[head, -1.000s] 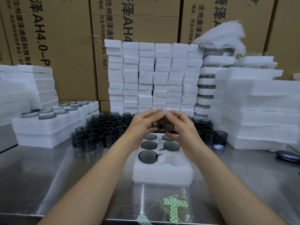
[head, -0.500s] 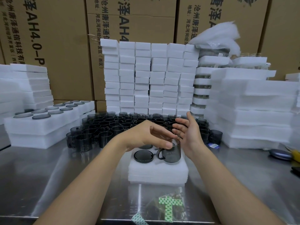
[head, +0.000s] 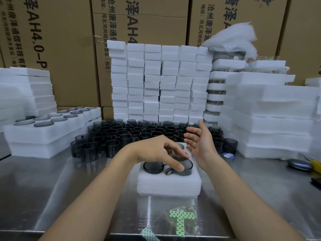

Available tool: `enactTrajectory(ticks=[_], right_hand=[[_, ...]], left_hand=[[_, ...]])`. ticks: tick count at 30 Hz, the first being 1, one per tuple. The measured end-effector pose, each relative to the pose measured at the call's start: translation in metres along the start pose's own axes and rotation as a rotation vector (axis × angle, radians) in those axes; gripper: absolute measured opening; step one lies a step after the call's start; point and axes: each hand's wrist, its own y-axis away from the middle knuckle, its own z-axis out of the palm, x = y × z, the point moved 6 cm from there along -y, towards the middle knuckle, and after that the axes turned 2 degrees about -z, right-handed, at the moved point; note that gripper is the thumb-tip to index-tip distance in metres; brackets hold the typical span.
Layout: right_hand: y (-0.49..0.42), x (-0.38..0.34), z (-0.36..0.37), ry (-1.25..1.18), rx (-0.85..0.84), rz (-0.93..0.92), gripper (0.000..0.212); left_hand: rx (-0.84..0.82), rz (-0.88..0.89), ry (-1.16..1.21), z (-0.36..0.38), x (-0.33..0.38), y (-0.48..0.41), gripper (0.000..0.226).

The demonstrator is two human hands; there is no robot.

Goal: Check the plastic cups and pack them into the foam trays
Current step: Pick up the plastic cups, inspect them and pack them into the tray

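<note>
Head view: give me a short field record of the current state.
left hand: pinches the rim of the front-right cup
front-right cup: in its slot of the foam tray, handle pointing left
front-left cup: seated in its slot, untouched
right hand: open, empty, right of the tray
loose cups: crowded behind the tray on the steel table

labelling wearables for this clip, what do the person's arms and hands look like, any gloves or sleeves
The left hand and right hand wear no gloves; no watch, ring or bracelet is visible. No sleeves show: both arms are bare to the frame edge.
</note>
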Motion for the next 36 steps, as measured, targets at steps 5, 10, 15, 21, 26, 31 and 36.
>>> enactTrajectory(ticks=[5,10,15,21,26,31,36], right_hand=[[-0.002,0.003,-0.002,-0.009,0.003,0.0,0.057],[-0.008,0.007,-0.004,-0.035,0.019,0.008,0.054],[-0.013,0.008,-0.006,-0.032,0.039,0.017,0.053],[-0.014,0.009,-0.01,0.168,0.091,-0.083,0.041],[-0.014,0.015,-0.009,0.687,0.065,-0.205,0.02],[-0.016,0.02,-0.011,0.729,0.019,-0.168,0.011],[-0.018,0.025,-0.015,0.603,-0.014,-0.139,0.01]], left_hand=[[-0.036,-0.035,-0.07,0.006,0.001,-0.001,0.031],[0.086,0.016,-0.102,0.011,0.017,-0.002,0.039],[0.084,-0.169,-0.599,0.048,0.006,-0.019,0.081],[-0.03,-0.208,-0.604,0.051,-0.003,-0.024,0.075],[0.097,-0.241,-0.604,0.046,-0.006,-0.029,0.074],[0.101,-0.354,-0.592,0.045,-0.013,-0.029,0.098],[0.03,-0.378,-0.608,0.042,-0.01,-0.03,0.1]])
